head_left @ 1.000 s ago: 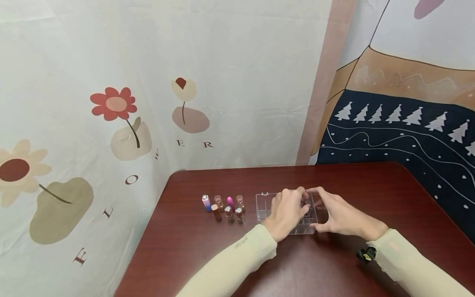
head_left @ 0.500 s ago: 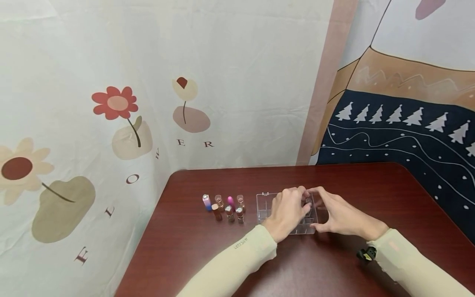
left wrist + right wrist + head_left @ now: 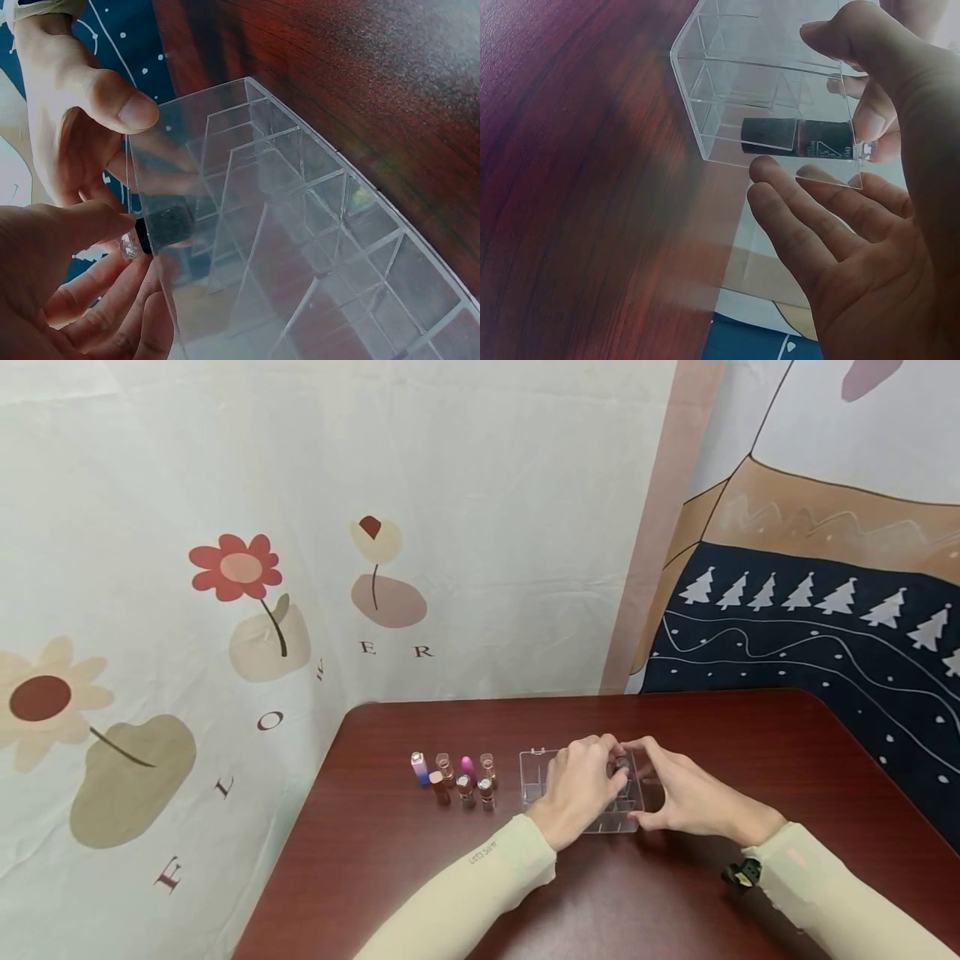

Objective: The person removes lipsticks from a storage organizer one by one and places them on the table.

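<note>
A clear divided organizer (image 3: 532,777) stands on the table, partly covered by both hands in the head view. My left hand (image 3: 577,783) pinches the clear end of a dark lipstick (image 3: 829,140), whose body is inside a compartment at the organizer's right end. The same lipstick shows dark through the clear wall in the left wrist view. My right hand (image 3: 697,793) holds the organizer's right end, thumb at the near corner and fingers at the far one. In the right wrist view its fingers (image 3: 791,217) lie fairly straight along the outer wall.
Left of the organizer several lipsticks stand in two rows, among them a pink-and-blue one (image 3: 418,768), a brown one (image 3: 439,787) and a magenta one (image 3: 468,767). The dark red table (image 3: 390,860) meets a printed cloth backdrop (image 3: 510,610) behind.
Both hands keep nearly the same places at the organizer. The left fingers shift only slightly over the lipstick, and the whole head view drifts a little.
</note>
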The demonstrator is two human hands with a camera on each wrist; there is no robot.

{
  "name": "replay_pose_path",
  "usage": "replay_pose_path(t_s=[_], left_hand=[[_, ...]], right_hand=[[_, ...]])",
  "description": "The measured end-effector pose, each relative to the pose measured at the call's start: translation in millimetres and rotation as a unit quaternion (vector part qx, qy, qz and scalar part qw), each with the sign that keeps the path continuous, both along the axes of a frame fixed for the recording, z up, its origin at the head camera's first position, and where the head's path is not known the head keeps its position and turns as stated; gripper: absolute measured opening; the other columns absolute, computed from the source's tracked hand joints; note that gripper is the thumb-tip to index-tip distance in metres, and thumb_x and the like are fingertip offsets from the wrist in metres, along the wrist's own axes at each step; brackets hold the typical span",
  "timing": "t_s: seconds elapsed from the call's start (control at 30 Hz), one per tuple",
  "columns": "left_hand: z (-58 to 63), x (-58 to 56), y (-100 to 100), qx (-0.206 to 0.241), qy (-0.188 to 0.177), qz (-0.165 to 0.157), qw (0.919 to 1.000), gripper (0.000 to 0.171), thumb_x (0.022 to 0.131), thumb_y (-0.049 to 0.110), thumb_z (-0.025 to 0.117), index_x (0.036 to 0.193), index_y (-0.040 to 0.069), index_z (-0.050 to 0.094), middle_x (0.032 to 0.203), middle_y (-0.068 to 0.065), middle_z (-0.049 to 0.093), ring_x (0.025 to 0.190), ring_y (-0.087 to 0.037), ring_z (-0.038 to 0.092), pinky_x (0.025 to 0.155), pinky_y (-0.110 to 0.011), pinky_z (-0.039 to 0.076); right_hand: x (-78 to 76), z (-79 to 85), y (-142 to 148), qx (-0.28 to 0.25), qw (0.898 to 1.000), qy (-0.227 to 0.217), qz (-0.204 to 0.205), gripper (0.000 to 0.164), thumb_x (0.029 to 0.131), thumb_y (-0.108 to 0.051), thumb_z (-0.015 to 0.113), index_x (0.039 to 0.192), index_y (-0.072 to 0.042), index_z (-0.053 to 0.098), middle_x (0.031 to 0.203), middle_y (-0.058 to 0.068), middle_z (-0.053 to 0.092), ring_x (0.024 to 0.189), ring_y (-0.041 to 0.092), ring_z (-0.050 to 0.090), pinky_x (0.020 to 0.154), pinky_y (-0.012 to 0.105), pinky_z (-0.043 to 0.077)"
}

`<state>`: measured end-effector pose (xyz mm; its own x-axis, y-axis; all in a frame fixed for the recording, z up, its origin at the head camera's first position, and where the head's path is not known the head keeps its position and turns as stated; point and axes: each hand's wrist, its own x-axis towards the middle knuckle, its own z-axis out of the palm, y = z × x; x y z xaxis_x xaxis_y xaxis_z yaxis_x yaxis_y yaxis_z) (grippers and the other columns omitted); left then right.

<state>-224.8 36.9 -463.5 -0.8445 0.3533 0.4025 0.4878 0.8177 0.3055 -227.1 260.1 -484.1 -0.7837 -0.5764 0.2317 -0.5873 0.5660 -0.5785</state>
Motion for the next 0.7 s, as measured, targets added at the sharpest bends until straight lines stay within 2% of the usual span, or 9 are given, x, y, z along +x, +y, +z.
replay_pose_path(t_s=[0.17, 0.7], left_hand=[[1.7, 1.4, -2, 0.005, 0.016, -0.001, 0.9999, 0.019, 0.101, 0.033, 0.093, 0.115, 0.024, 0.084, 0.097, 0.01, 0.083, 0.07, -0.002, 0.066, 0.059, -0.016, 0.048], [12.9, 11.7, -10, 0.022, 0.066, -0.011, 0.9975, 0.021, 0.101, 0.032, 0.092, 0.117, 0.025, 0.083, 0.094, 0.011, 0.077, 0.068, 0.0, 0.061, 0.059, -0.014, 0.047]], right_hand=[[0.5, 1.8, -1, -0.002, 1.0, -0.006, 0.004, 0.094, 0.083, -0.019, 0.105, 0.157, -0.011, 0.047, 0.137, 0.008, 0.077, 0.114, 0.026, 0.085, 0.097, 0.048, 0.072], [0.4, -1.6, -2, -0.02, 1.0, 0.012, 0.012, 0.091, 0.081, -0.015, 0.105, 0.153, -0.008, 0.049, 0.131, 0.007, 0.079, 0.11, 0.026, 0.086, 0.095, 0.046, 0.073]])
